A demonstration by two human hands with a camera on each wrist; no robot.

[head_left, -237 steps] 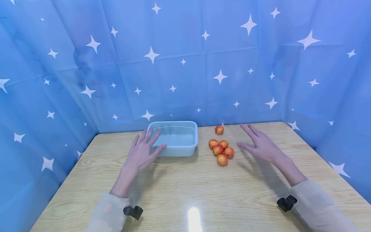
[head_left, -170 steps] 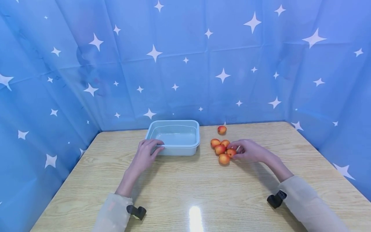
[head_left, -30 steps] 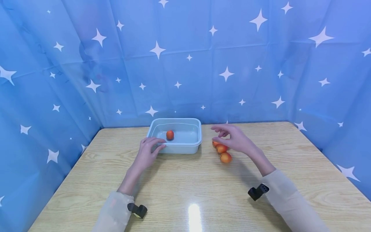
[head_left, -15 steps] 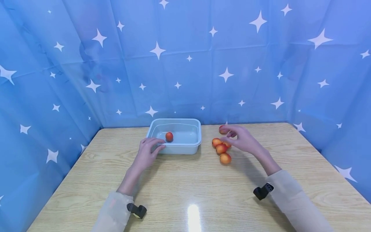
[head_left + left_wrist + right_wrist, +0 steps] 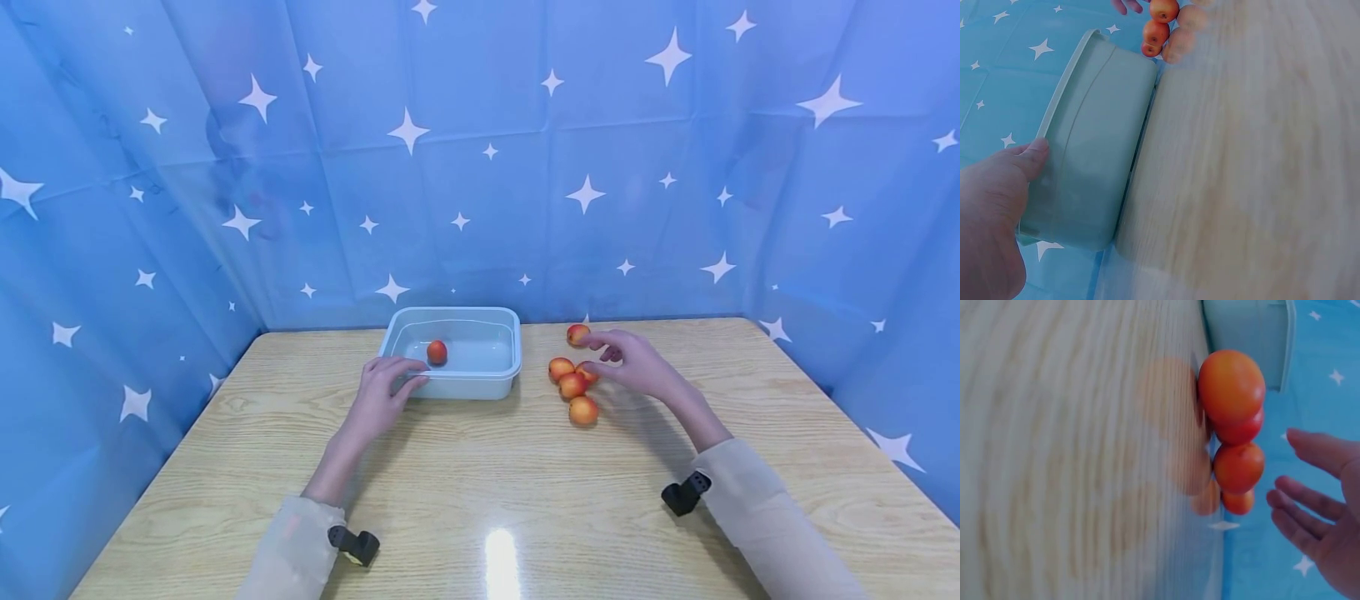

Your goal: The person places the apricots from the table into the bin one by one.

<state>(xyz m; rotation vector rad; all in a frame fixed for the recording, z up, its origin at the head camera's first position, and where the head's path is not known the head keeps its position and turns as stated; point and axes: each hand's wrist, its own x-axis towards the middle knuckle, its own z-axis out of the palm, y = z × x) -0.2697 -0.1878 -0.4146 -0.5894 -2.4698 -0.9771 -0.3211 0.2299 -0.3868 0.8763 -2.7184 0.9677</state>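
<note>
Counting six fruits: finding one lying in the single tub, left of its middle, and five lying on the table to the tub's right, four clustering and one sitting apart at the back. Pinching the tub's near rim, toward its left end, with the left hand. Hovering near the lone fruit and the other four with the right hand, parting its loosely bent fingers and thumb. Wearing two pale sleeves and two black cameras, one on each arm. Facing blue curtain with many white stars.
</note>
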